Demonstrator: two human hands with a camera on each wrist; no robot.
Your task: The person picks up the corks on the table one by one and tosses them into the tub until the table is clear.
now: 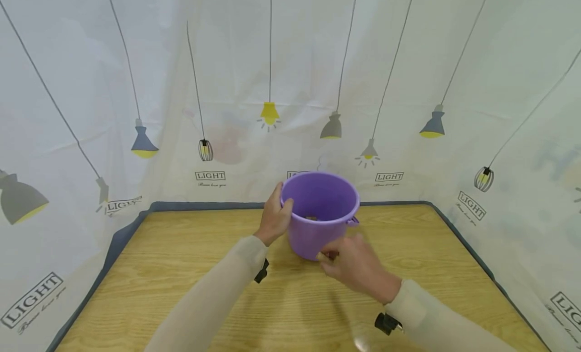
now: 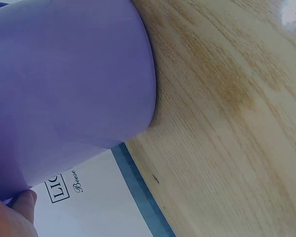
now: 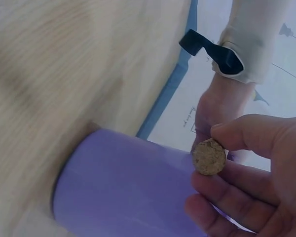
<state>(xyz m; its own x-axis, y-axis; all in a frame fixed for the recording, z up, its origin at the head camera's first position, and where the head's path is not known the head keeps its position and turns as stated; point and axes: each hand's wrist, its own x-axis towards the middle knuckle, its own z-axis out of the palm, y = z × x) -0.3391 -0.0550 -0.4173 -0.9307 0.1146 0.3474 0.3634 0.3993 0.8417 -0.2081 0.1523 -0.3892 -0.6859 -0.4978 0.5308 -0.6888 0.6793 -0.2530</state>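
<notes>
A purple bucket (image 1: 313, 238) stands upright on the wooden table, its mouth tipped into sight in the head view. My left hand (image 1: 274, 217) grips its rim on the left side, thumb over the near edge and fingers outside. In front of the bucket's right side, my right hand (image 1: 356, 264) pinches a cork (image 3: 209, 157) between thumb and fingers. The right wrist view shows the cork's round, speckled end. A small tan piece (image 1: 310, 218) shows inside the bucket, mostly hidden by the near wall.
The wood-grain table (image 1: 181, 271) reaches back to a dark blue border (image 1: 218, 206). White sheets printed with hanging lamps (image 1: 269, 112) enclose it at the back and sides. The bucket's handle joint (image 1: 352, 221) sticks out at its right.
</notes>
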